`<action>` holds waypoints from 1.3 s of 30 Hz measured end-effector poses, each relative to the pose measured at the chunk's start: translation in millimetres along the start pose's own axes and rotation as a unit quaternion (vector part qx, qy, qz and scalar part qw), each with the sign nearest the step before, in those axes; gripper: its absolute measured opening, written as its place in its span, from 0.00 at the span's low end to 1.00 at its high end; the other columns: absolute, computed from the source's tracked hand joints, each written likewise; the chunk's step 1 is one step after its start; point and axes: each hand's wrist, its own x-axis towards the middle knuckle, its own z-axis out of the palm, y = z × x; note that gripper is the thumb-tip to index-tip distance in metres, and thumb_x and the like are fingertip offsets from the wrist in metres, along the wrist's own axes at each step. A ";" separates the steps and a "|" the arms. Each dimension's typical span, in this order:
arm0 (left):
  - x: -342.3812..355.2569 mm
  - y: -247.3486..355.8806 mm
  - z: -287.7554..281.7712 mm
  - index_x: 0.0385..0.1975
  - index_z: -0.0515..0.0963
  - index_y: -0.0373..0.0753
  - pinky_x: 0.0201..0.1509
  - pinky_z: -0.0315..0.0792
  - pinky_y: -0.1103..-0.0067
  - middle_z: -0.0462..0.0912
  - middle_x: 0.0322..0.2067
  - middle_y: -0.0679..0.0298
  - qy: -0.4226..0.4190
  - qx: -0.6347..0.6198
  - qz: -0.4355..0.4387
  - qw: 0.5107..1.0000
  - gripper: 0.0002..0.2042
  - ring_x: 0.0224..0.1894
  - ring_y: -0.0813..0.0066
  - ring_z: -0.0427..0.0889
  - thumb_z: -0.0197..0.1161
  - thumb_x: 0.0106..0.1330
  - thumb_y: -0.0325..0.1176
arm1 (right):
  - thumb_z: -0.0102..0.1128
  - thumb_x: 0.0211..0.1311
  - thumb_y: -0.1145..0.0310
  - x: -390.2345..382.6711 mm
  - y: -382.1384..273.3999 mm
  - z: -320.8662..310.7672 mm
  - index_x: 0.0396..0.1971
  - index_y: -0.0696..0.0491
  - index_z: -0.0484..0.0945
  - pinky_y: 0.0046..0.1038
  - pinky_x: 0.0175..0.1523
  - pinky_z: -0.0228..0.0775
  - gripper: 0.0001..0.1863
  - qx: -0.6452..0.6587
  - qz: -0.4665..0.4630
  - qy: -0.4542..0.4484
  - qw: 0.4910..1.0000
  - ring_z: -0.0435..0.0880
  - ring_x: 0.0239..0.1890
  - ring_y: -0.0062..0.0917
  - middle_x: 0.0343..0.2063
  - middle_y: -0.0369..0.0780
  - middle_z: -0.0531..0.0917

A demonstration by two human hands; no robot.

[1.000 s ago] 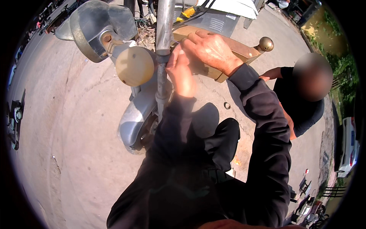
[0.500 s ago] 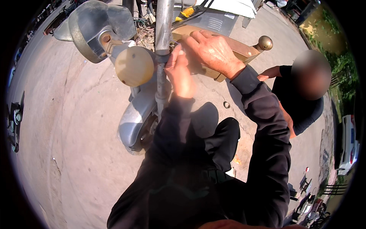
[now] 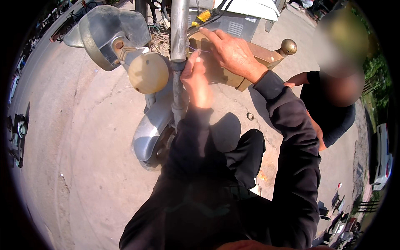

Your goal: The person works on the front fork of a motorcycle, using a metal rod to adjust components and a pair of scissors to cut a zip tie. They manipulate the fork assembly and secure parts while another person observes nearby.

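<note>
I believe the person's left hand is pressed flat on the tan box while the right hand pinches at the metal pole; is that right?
Not quite: the head view shows the hands swapped. The right hand lies flat on the tan box, and the left hand pinches at the metal pole.

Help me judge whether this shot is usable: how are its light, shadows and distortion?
Head view: hard sunlight, a dark shadow on the concrete ground; glare on the metal pole; fisheye bends the edges, black corners; the right hand and left hand are sharp; another person's face is blurred.
</note>
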 end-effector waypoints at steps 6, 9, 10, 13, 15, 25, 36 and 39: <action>3.2 -6.4 -5.7 0.57 0.76 0.27 0.37 0.61 0.88 0.76 0.32 0.71 -0.052 -0.026 0.040 0.998 0.18 0.31 0.87 0.66 0.58 0.67 0.23 | 0.56 0.63 0.63 12.8 8.6 5.5 0.39 0.56 0.77 0.43 0.37 0.75 0.12 0.020 -0.075 -0.120 0.990 0.83 0.35 0.42 0.32 0.39 0.83; 6.8 -7.8 -13.3 0.59 0.75 0.28 0.37 0.61 0.88 0.73 0.31 0.75 -0.076 -0.016 0.065 0.995 0.19 0.30 0.88 0.65 0.58 0.70 0.27 | 0.49 0.74 0.52 22.0 6.5 -6.3 0.55 0.57 0.76 0.26 0.37 0.77 0.24 0.159 0.132 -0.243 0.948 0.85 0.39 0.29 0.42 0.37 0.85; 6.3 -7.7 -15.1 0.59 0.75 0.27 0.38 0.62 0.88 0.75 0.32 0.74 -0.067 -0.013 0.064 0.996 0.19 0.31 0.88 0.66 0.58 0.69 0.26 | 0.48 0.75 0.50 12.2 12.0 -13.8 0.56 0.58 0.76 0.25 0.37 0.77 0.26 0.254 0.193 -0.221 0.922 0.85 0.38 0.28 0.42 0.38 0.85; 4.2 -12.8 0.0 0.59 0.74 0.28 0.39 0.62 0.87 0.76 0.32 0.73 -0.063 0.028 0.055 0.996 0.18 0.32 0.87 0.67 0.56 0.70 0.24 | 0.48 0.74 0.45 -59.6 16.7 -50.5 0.55 0.60 0.77 0.25 0.37 0.74 0.31 0.436 0.296 0.013 0.850 0.81 0.31 0.22 0.27 0.40 0.82; 10.8 -29.5 -6.4 0.60 0.73 0.28 0.39 0.62 0.87 0.74 0.31 0.73 -0.071 0.092 0.049 0.992 0.18 0.32 0.87 0.67 0.55 0.72 0.25 | 0.48 0.76 0.47 -135.2 24.8 -82.9 0.57 0.58 0.77 0.22 0.37 0.74 0.29 0.430 0.312 -0.041 0.846 0.81 0.35 0.18 0.29 0.38 0.83; 51.1 -0.7 -50.8 0.49 0.72 0.34 0.37 0.68 0.77 0.72 0.33 0.63 -0.209 0.168 0.059 0.962 0.09 0.34 0.72 0.72 0.50 0.75 0.28 | 0.51 0.73 0.53 -599.6 -60.6 -47.6 0.50 0.60 0.79 0.30 0.44 0.77 0.23 0.284 0.849 0.026 0.444 0.83 0.41 0.27 0.41 0.43 0.84; 70.7 12.4 -39.7 0.36 0.72 0.40 0.34 0.65 0.74 0.67 0.27 0.65 -0.131 0.213 0.034 0.968 0.08 0.30 0.70 0.66 0.48 0.76 0.32 | 0.56 0.62 0.66 -664.2 -263.7 85.9 0.44 0.56 0.72 0.39 0.49 0.76 0.13 0.084 0.734 -0.241 0.629 0.80 0.48 0.40 0.45 0.47 0.79; 67.7 12.3 -44.9 0.36 0.73 0.38 0.35 0.66 0.77 0.72 0.26 0.66 -0.168 0.201 0.023 0.965 0.07 0.29 0.74 0.68 0.51 0.76 0.32 | 0.52 0.64 0.66 -655.1 -237.7 118.4 0.52 0.56 0.70 0.39 0.49 0.77 0.18 0.085 0.710 -0.337 0.613 0.79 0.51 0.40 0.49 0.51 0.77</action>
